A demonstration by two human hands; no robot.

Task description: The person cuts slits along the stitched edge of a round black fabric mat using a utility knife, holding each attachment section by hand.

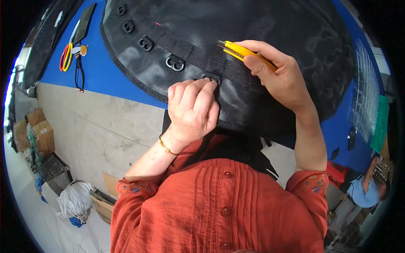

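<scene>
Blue desk [97, 63] with black mesh fabric [261, 25] spread across its middle. On the fabric's near part, a black buckle [214, 77] sits at the fingertips of the curled left hand [193, 107]; whether they pinch it cannot be told. To the right, the right hand [278, 74] is closed around a yellow cutter [242, 52], its blade end pointing left. Scissors [66, 58] lie far left.

Place: workshop handling fabric goods, judging from where I stand. Evidence: broad blue worktop [99, 69] bearing a large black mesh piece [261, 25] with webbing [182, 47] and a row of dark clips [175, 63]; yellow utility knife [234, 48] held over it; scissors [66, 58] off to the left. Grey floor [97, 111], scuffed. Cardboard boxes [43, 135], crate [56, 173], white sack [75, 198] along one side. Second person [364, 193], blue top, amid clutter at far right.
</scene>
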